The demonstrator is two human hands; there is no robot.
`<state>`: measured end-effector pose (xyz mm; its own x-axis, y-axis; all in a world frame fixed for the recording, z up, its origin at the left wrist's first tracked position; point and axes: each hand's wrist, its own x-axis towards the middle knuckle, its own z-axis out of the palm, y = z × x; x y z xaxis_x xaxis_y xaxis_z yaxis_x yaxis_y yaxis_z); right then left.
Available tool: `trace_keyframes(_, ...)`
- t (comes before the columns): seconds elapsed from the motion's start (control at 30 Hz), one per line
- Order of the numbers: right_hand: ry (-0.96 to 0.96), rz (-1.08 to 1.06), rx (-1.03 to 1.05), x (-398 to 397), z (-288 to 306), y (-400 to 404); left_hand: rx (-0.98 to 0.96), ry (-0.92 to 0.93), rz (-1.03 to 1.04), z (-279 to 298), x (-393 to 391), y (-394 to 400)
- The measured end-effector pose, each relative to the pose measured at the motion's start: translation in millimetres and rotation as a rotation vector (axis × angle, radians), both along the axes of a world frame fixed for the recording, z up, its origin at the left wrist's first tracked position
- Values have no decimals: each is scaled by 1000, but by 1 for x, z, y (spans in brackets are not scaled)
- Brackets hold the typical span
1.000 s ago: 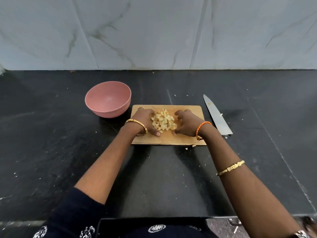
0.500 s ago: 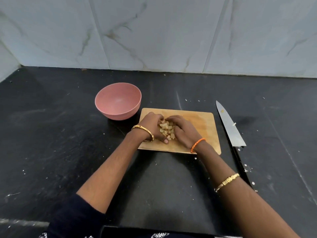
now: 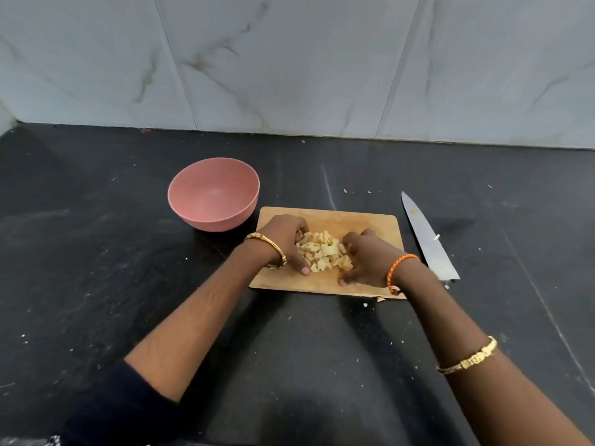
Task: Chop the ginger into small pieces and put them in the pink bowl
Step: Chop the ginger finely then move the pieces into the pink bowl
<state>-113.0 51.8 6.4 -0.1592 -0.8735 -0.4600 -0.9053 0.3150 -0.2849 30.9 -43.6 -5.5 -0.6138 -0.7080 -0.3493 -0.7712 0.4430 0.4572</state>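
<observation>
A heap of chopped ginger pieces [image 3: 325, 251] lies in the middle of the wooden cutting board [image 3: 370, 222]. My left hand [image 3: 283, 239] cups the heap from the left, fingers curled against its far side and thumb along the near side. From the right, my right hand [image 3: 370, 262] cups it the same way. The pink bowl [image 3: 196, 217] stands upright just left of the board's far corner, and nothing shows inside it.
A large kitchen knife [image 3: 425, 239] lies on the black counter right of the board, tip pointing away from me. Small ginger crumbs are scattered over the counter. A marbled wall closes off the back.
Half a second ago both hands were pressed tightly together over the heap. Now they sit a little further apart, and more of the ginger shows between them.
</observation>
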Motion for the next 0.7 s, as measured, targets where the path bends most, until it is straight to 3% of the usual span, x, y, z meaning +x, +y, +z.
trace_keyframes(0.13,28,36,5,10,4,-20,-85,-100,-67,4,-10,3)
trace_keyframes(0.33,5,43,9,19,7,-34,-89,-107,-80,5,-19,3)
trace_keyframes(0.53,-102,-42,-95,21,6,-32,-66,38,78,3,-22,4)
trace_keyframes(0.7,-213,-106,-66,11,11,-34,14,55,122,9,-23,2)
